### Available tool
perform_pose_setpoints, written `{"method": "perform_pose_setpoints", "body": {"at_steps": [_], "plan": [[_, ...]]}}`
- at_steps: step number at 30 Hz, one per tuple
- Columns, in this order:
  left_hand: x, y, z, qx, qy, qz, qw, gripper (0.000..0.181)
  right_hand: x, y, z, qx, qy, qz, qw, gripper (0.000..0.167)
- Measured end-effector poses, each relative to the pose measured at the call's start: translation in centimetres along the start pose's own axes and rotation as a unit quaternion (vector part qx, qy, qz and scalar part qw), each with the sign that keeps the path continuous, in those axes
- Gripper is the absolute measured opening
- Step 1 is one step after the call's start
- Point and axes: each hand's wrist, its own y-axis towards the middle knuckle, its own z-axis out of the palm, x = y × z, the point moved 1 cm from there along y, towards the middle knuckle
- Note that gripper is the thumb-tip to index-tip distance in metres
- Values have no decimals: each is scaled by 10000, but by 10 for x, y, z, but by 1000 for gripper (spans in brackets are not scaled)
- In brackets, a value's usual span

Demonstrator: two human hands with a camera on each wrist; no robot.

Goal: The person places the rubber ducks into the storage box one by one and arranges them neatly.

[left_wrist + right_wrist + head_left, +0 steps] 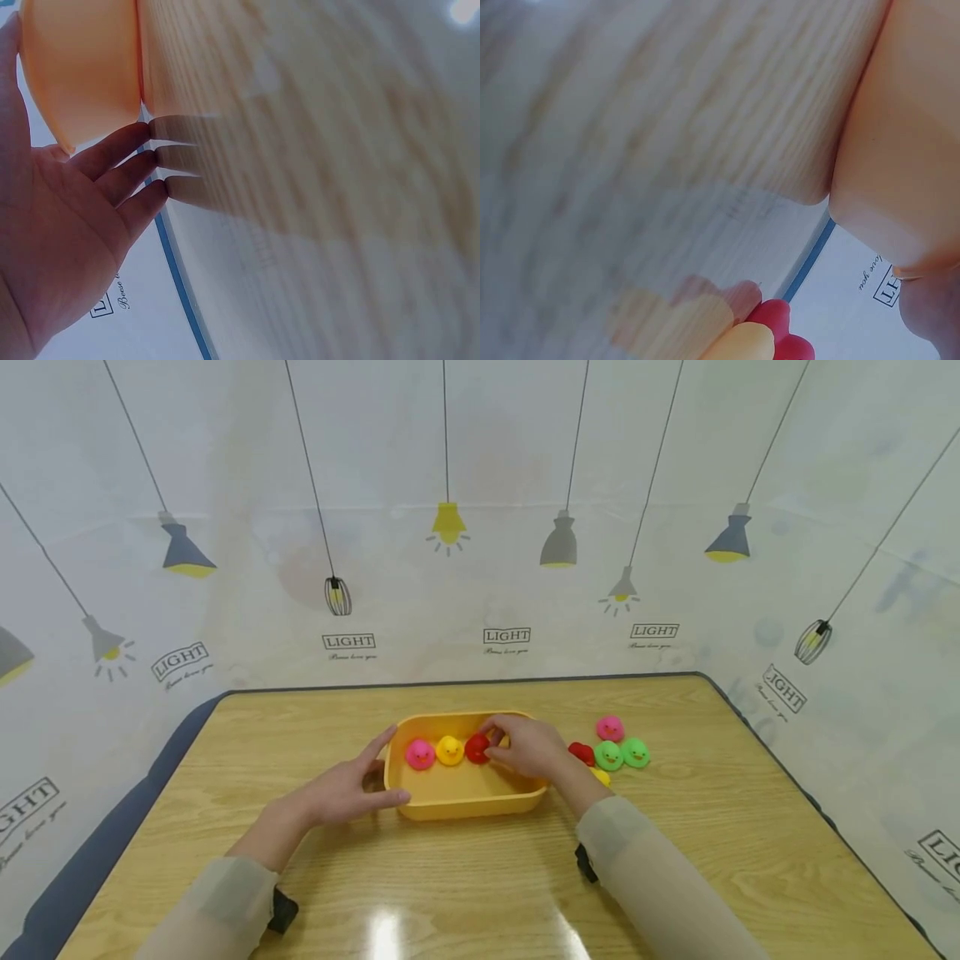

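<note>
A yellow plastic tray (471, 808) sits on the table. In it a pink rubber duck (421, 754), a yellow rubber duck (450, 750) and a red rubber duck (477, 748) stand in a row. My right hand (527, 747) reaches over the tray's right side and pinches the red duck; in the right wrist view only part of this hand shows beside the tray wall. Spread along the tray's left end, my left hand (347, 789) has its thumb at the near rim. Its straight fingers (124, 176) reach down to the tabletop in the left wrist view.
Right of the tray lies a loose group of ducks: a pink duck (611, 728), two green ducks (609, 756), a partly covered red duck (581, 753) and a yellow duck (601, 776). The wood-grain table (480, 877) ends at a lamp-printed curtain (420, 643).
</note>
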Motion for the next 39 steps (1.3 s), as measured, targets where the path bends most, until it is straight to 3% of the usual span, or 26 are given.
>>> {"method": "perform_pose_setpoints", "body": {"at_steps": [28, 33, 39], "plan": [[-1, 0, -5, -12, 71, 6, 10000, 113, 2, 2, 0, -58, 90, -45, 9999, 29], [-1, 1, -3, -19, 48, -18, 10000, 113, -4, -1, -5, -151, 692, -236, 9972, 30], [1, 1, 0, -15, 36, -53, 10000, 114, -13, -13, -23, -429, 1484, -779, 9849, 32]]}}
